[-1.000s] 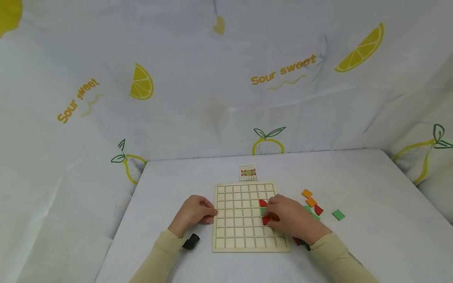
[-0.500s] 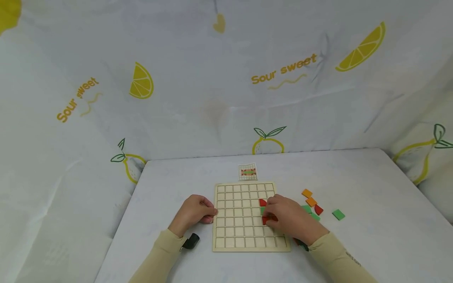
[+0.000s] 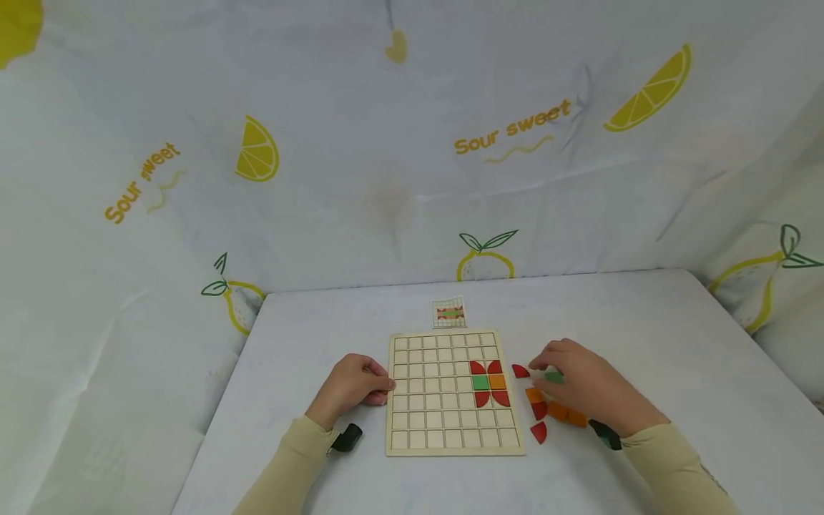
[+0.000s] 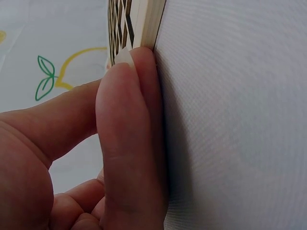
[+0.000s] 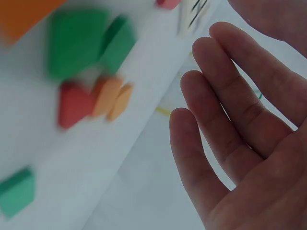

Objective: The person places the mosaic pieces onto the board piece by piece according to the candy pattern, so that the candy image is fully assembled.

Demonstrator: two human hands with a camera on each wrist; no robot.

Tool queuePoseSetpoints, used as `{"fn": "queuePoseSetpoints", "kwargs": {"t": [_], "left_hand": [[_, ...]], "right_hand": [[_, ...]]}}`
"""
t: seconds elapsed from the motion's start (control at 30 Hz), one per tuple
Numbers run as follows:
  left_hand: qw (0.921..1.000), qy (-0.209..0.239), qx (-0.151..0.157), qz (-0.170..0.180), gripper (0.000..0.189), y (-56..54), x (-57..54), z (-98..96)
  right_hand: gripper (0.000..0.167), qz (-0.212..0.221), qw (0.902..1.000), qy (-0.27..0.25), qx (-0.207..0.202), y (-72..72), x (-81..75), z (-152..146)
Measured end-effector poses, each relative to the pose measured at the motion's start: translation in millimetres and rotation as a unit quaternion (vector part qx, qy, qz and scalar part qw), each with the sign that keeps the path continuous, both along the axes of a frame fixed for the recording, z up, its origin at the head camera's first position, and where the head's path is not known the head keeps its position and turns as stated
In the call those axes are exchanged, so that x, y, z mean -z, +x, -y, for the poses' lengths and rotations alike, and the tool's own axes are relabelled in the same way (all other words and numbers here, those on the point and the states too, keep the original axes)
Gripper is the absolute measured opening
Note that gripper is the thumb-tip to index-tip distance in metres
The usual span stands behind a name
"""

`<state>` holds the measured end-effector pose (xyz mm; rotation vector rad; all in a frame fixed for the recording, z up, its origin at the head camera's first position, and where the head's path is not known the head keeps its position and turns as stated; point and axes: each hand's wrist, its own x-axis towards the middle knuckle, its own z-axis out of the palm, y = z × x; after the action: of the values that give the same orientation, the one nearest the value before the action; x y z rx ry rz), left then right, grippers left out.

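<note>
A pale wooden grid board (image 3: 426,404) lies on the table. Its left edge is pinched between the thumb and finger of my left hand (image 3: 354,383), seen close up in the left wrist view. On the board's right side, a green square tile (image 3: 481,383) and an orange square tile (image 3: 497,382) sit side by side, with red quarter-circle tiles (image 3: 501,398) above and below them. Right of the board, my right hand (image 3: 589,383) hovers over loose tiles with its fingers extended and nothing held. A loose green tile (image 3: 553,376) shows partly beneath its fingers.
Beside the board lie loose red quarter-circles (image 3: 538,432) and orange squares (image 3: 566,413); in the right wrist view another green tile (image 5: 18,191) lies apart. A small card (image 3: 448,312) with a printed coloured grid pattern lies behind the board. A patterned white cloth (image 3: 322,236) hangs behind.
My right hand has moved off the board to the right, over the loose tiles, uncovering the placed red, green and orange tiles. My left hand stays at the board's edge.
</note>
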<state>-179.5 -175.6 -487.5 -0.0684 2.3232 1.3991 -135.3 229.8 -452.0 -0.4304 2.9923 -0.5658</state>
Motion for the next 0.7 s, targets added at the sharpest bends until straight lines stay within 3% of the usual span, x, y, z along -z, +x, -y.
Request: {"fn": "queuePoseSetpoints", "kwargs": {"t": [0.4, 0.7], "left_hand": [[1.0, -0.001, -0.001, -0.001, 0.02, 1.3, -1.9, 0.8], [1.0, 0.001, -0.001, -0.001, 0.021, 0.2, 0.5, -0.1]], "right_hand": [[0.023, 0.013, 0.9975, 0.038, 0.059, 14.7, 9.7, -88], [0.038, 0.049, 0.9932, 0.047, 0.095, 21.2, 17.5, -116]]}}
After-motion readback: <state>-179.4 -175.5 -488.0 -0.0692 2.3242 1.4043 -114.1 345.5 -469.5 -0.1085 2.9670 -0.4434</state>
